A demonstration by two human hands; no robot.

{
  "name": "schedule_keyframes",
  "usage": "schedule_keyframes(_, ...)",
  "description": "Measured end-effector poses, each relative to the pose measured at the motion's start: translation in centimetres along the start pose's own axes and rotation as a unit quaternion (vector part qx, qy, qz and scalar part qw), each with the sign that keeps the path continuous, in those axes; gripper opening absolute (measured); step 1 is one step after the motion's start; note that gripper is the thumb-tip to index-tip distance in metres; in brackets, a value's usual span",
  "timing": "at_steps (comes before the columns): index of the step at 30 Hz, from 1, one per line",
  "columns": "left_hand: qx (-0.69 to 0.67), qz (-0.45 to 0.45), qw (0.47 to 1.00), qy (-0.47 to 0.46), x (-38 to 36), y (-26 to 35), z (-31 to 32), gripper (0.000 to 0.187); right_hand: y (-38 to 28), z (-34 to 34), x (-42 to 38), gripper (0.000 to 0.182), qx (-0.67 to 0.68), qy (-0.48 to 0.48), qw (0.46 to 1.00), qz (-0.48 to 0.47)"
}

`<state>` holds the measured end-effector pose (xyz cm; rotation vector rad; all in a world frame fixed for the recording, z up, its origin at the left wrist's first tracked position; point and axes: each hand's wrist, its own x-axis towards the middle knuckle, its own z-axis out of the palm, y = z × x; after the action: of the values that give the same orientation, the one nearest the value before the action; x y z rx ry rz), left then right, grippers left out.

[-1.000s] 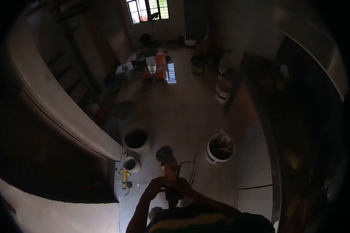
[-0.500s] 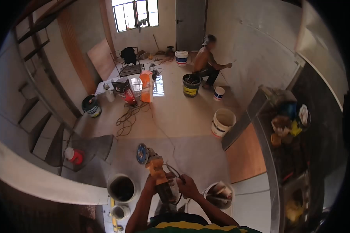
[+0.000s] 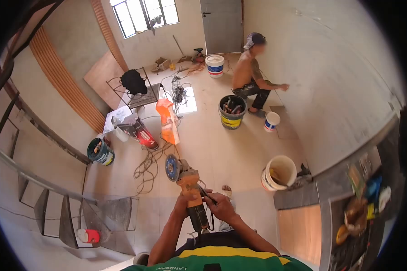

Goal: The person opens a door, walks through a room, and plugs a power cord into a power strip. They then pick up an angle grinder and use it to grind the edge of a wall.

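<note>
Steadying the angle grinder (image 3: 189, 179) at lower centre seems the current step, left hand (image 3: 184, 202) wrapped around its body, right hand (image 3: 222, 206) apparently gripping the cord (image 3: 208, 194), and moving on calls for keeping cord and disc (image 3: 171, 167) apart.

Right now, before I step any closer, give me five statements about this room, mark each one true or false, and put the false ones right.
1. The left hand grips the angle grinder. True.
2. The right hand is empty. False: it holds the dark cord beside the grinder.
3. The grinder's disc is red. False: it is blue.
4. A person sits low near the wall, with a small white bucket close by. True.
5. The grey door stands wide open. False: it is shut.
</note>
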<state>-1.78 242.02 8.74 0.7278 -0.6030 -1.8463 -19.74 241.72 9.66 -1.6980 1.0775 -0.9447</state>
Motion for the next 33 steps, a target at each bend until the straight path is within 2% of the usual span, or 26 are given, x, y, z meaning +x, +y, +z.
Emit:
schedule_keyframes(4,-0.047,-0.012,0.998,0.034,12.4,7.8,-1.3,0.055,2.2,-4.3,15.1,0.021,-0.019,-0.04,0.997,-0.065)
schedule_keyframes(7,-0.011,-0.034,0.993,0.112,19.5,13.3,-3.3,0.056,0.8,-7.8,25.8,0.024,-0.02,-0.021,0.998,-0.049)
schedule_keyframes(8,-0.036,-0.029,0.994,0.096,21.5,14.8,-4.3,0.055,-0.5,-9.6,29.3,0.029,-0.038,-0.056,0.997,0.034)
schedule_keyframes(9,-0.059,-0.024,0.995,0.078,23.9,16.3,-5.4,0.054,0.0,-10.5,33.1,0.029,-0.046,-0.062,0.997,0.031)
schedule_keyframes(10,-0.067,-0.019,0.995,0.078,26.6,17.6,-6.6,0.054,0.9,-11.1,36.8,0.027,0.088,-0.039,0.99,0.1)
schedule_keyframes(11,-0.073,0.014,0.993,0.091,29.5,19.1,-8.0,0.051,2.1,-11.5,40.8,0.026,0.221,-0.013,0.96,0.17)
schedule_keyframes(12,-0.076,0.045,0.991,0.104,32.3,20.4,-9.4,0.047,3.9,-12.0,44.6,0.021,0.293,-0.016,0.942,0.161)
schedule_keyframes(15,-0.085,0.055,0.988,0.114,40.6,25.0,-13.6,0.041,8.1,-13.5,56.3,0.029,0.397,0.0,0.898,0.189)
schedule_keyframes(17,-0.111,0.06,0.986,0.112,47.1,28.7,-16.9,0.042,7.8,-15.2,65.2,0.042,0.454,-0.054,0.879,0.138)
schedule_keyframes(18,-0.129,0.064,0.984,0.106,50.7,31.5,-18.3,0.044,7.3,-16.6,69.4,0.051,0.44,-0.097,0.887,0.101)
schedule_keyframes(19,-0.13,0.062,0.984,0.102,54.0,34.3,-19.4,0.044,5.6,-17.8,73.2,0.054,0.352,-0.103,0.927,0.075)
schedule_keyframes(21,-0.12,0.054,0.983,0.129,60.3,39.4,-20.7,0.044,3.2,-20.3,80.6,0.047,0.131,-0.125,0.983,-0.002)
schedule_keyframes(22,-0.128,0.037,0.983,0.127,63.2,41.5,-21.6,0.043,2.4,-21.7,83.8,0.047,0.129,-0.121,0.984,0.006)
schedule_keyframes(23,-0.126,0.03,0.984,0.126,65.7,43.5,-22.2,0.043,2.1,-23.0,87.3,0.04,-0.059,-0.113,0.992,0.02)
schedule_keyframes(24,-0.074,0.024,0.987,0.143,68.5,45.8,-22.7,0.044,2.0,-24.2,91.0,0.033,-0.246,-0.099,0.964,0.029)
schedule_keyframes(25,-0.022,0.019,0.987,0.157,71.5,47.8,-23.3,0.044,2.1,-25.1,94.6,0.033,-0.246,-0.09,0.965,0.028)
schedule_keyframes(27,-0.006,0.029,0.985,0.173,77.3,50.7,-24.7,0.047,3.4,-26.7,100.9,0.02,-0.459,-0.133,0.868,0.135)
schedule_keyframes(28,-0.007,0.03,0.983,0.182,79.8,52.1,-25.5,0.044,6.4,-27.6,103.3,0.022,-0.462,-0.117,0.876,0.07)
schedule_keyframes(29,-0.008,0.033,0.98,0.194,81.9,53.2,-26.3,0.043,8.6,-28.2,105.1,0.022,-0.461,-0.121,0.876,0.07)
schedule_keyframes(31,-0.02,0.011,0.982,0.189,87.8,54.7,-28.9,0.044,13.3,-29.3,110.8,0.026,-0.363,-0.057,0.928,-0.06)
schedule_keyframes(33,0.001,0.027,0.973,0.231,93.4,56.9,-30.1,0.044,18.3,-29.9,117.6,0.025,-0.349,-0.112,0.93,-0.03)
